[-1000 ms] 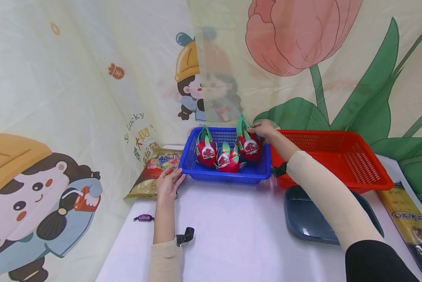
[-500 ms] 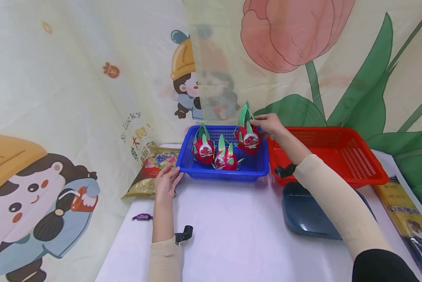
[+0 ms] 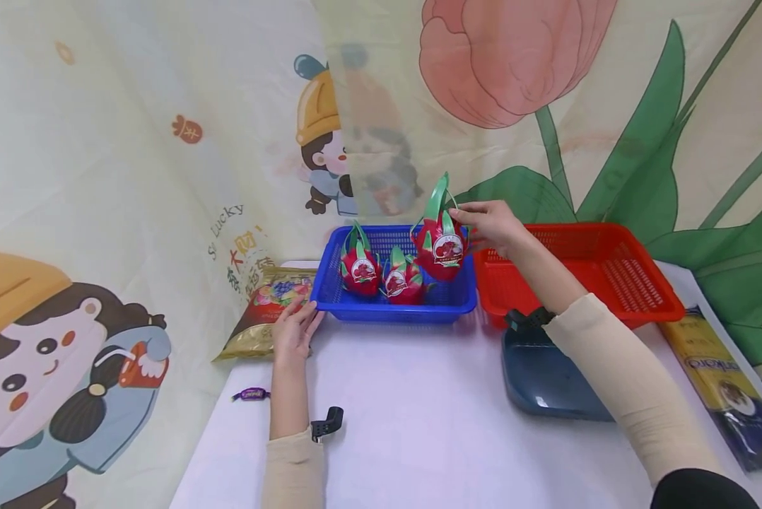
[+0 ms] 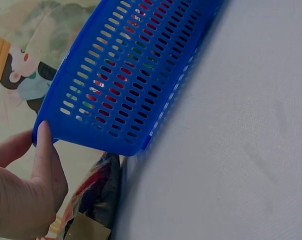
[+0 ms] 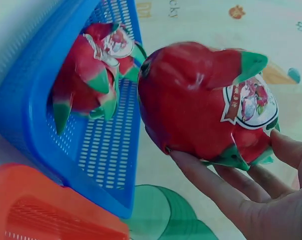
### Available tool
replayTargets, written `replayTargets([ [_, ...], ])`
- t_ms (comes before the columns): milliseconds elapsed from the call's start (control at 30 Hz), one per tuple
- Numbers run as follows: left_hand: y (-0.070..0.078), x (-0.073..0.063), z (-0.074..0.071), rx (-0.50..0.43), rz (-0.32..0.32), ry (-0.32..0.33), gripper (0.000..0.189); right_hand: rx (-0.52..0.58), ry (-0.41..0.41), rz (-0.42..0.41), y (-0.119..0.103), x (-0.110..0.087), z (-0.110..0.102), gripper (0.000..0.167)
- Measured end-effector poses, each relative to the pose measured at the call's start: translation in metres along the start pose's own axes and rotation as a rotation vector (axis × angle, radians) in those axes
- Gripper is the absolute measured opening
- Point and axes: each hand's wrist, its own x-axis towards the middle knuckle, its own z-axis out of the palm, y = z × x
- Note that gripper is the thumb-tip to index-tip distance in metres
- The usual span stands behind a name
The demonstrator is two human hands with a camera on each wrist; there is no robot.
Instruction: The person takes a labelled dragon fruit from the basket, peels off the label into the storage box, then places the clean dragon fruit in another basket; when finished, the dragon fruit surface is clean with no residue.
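My right hand point(image 3: 497, 227) grips a red dragon fruit point(image 3: 441, 249) with green leaf tips and a round white label, raised over the right part of the blue basket point(image 3: 394, 312). In the right wrist view, the thumb and fingers hold this dragon fruit point(image 5: 186, 95) around its leafy end. Two more dragon fruits, one on the left point(image 3: 360, 267) and one in the middle point(image 3: 403, 281), lie inside the basket. At the basket's front left corner, my left hand point(image 3: 293, 331) pinches the rim point(image 4: 46, 116), its thumb and fingers on either side.
Right of the blue basket stands a red basket point(image 3: 648, 283), with a dark blue tray point(image 3: 546, 382) in front of it. A yellow and blue packet point(image 3: 718, 382) lies at the right edge. On the left are a gold and red bag point(image 3: 247, 332) and a purple wrapped candy point(image 3: 251, 394).
The right hand has lifted the dragon fruit up from among the others in the blue basket. The left hand stays at the basket's corner. The head view has shifted slightly.
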Motion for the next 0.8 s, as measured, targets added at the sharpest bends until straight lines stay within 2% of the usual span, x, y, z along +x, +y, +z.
replayTargets([
  [233, -0.002, 0.001, 0.001, -0.045, 0.001, 0.001, 0.057, -0.008, -0.005, -0.032, 0.011, -0.033, -0.004, 0.065],
  [533, -0.007, 0.001, 0.002, -0.103, 0.001, 0.023, 0.057, 0.035, -0.013, -0.026, 0.043, -0.071, -0.007, 0.067],
  [800, -0.013, -0.001, 0.001, -0.158, 0.030, 0.010, 0.060, 0.054, 0.028, -0.062, 0.061, -0.101, 0.000, 0.066],
])
